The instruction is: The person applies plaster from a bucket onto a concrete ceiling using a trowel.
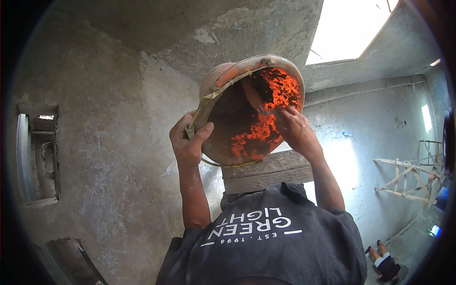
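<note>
A worn bucket point(213, 116) is tipped so its open mouth faces me. Patches of the inside glow bright orange between dark, crusted residue. My left hand point(190, 137) grips the rim on the left, thumb over the edge, beside the yellowish wire handle point(209, 162) that hangs along the lower rim. At the right side of the mouth, my right hand point(297, 130) reaches in with curled fingers. A narrow, flat strip point(252, 96) lies inside, its lower end close to those fingertips; I cannot tell whether they hold it.
Wooden boards point(268, 173) lie below the bucket. Bare plaster walls point(109, 137) surround me, with a recessed opening point(42, 152) at left. On the right stands a wooden trestle point(408, 180). Another person point(387, 266) is at the lower right. Bright light enters through an opening point(349, 28) above.
</note>
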Tool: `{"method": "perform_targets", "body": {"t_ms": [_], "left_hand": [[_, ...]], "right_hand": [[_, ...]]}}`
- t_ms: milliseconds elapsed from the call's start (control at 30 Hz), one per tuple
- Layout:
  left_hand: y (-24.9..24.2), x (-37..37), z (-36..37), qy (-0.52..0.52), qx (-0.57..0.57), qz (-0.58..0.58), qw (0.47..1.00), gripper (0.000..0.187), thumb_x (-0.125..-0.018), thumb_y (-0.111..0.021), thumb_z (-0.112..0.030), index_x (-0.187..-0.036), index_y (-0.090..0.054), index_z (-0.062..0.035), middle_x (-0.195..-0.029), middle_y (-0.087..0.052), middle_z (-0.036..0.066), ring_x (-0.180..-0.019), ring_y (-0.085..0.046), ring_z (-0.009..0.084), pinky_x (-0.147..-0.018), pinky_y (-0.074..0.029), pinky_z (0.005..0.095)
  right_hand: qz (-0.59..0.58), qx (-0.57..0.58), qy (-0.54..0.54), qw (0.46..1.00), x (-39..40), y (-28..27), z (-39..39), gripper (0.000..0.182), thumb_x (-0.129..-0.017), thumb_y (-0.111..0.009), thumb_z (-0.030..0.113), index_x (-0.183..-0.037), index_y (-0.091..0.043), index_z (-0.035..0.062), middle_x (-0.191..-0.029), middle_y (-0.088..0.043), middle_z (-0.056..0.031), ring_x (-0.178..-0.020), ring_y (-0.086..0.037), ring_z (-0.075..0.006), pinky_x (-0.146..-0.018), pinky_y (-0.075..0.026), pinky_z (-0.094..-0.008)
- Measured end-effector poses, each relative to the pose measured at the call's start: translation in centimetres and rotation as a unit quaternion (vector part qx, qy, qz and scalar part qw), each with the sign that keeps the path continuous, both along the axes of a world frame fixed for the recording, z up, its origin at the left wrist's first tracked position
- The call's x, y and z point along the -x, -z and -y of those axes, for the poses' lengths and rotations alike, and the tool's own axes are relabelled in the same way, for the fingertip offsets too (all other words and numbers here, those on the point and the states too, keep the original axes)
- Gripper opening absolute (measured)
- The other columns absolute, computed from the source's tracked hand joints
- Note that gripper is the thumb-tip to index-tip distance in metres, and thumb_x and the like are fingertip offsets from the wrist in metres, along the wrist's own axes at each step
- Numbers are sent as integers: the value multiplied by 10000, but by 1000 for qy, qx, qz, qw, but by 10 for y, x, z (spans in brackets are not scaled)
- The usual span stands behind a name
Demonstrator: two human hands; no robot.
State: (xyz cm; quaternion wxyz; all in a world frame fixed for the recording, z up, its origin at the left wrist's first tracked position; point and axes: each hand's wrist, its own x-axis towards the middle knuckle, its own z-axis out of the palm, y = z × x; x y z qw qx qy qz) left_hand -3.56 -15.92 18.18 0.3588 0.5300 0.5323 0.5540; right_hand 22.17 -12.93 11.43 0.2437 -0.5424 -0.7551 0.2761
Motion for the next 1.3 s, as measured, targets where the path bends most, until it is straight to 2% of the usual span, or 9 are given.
{"method": "perform_targets", "body": {"t_ms": [133,267,367,433,633,800,1000,1233,1300], "left_hand": [[-6,-4,0,18,2,-34,999,200,-751,-681,-67,-913,-629,39,-781,-576,12,-707,-491,78,-647,-390,223],[-5,0,-6,7,-8,-33,999,210,-754,-688,-59,-927,-630,43,-786,-583,18,-706,-497,77,-650,-399,226],[-4,1,-4,-4,-2,-13,1000,223,-751,-695,-62,-936,-629,44,-794,-586,19,-713,-506,81,-657,-407,229],[-3,1,-4,-2,3,-6,1000,230,-751,-699,-66,-939,-629,46,-799,-587,21,-717,-511,84,-662,-411,230],[-4,-5,-6,-7,6,40,999,240,-739,-700,-63,-934,-622,51,-805,-574,18,-717,-506,87,-678,-407,228],[6,1,-8,-12,4,38,999,223,-736,-693,-52,-922,-615,44,-798,-562,5,-721,-499,82,-674,-402,225],[-1,-2,-7,-17,0,59,998,200,-750,-684,-35,-924,-617,37,-795,-562,1,-716,-492,70,-657,-397,217],[-4,-9,-5,12,-20,-63,998,175,-769,-685,-49,-906,-628,45,-801,-591,21,-688,-494,79,-661,-400,220],[-2,-15,-3,11,-22,-68,997,173,-775,-677,-38,-912,-630,57,-844,-628,61,-746,-537,88,-725,-421,233]], "right_hand": [[32,106,-87,990,5,-5,16,238,-821,-606,97,-1049,-587,31,-968,-579,-115,-926,-580,-308,-791,-485,-422],[23,84,-142,986,-2,0,14,242,-814,-610,87,-1048,-592,30,-971,-584,-119,-918,-585,-309,-805,-482,-424],[8,70,-92,993,-7,-7,12,253,-811,-597,64,-1063,-594,34,-965,-584,-140,-889,-591,-325,-806,-483,-425],[-51,60,21,997,-3,-20,10,266,-814,-579,54,-1078,-591,35,-955,-578,-164,-895,-588,-337,-799,-484,-432],[-6,56,18,998,8,-4,14,272,-812,-596,83,-1082,-580,60,-962,-580,-159,-885,-590,-354,-788,-489,-440],[20,101,-161,982,-10,-8,17,279,-811,-629,130,-1079,-586,63,-960,-584,-149,-885,-597,-355,-779,-488,-447],[-5,53,26,998,-2,-21,8,296,-832,-585,116,-1113,-558,26,-995,-552,-181,-904,-593,-357,-808,-480,-453],[47,28,58,997,15,1,10,278,-818,-618,122,-1085,-580,53,-942,-561,-173,-903,-592,-360,-789,-472,-454],[44,87,-32,995,14,4,17,251,-828,-614,140,-1063,-584,55,-930,-561,-180,-875,-586,-362,-790,-470,-445]]}}
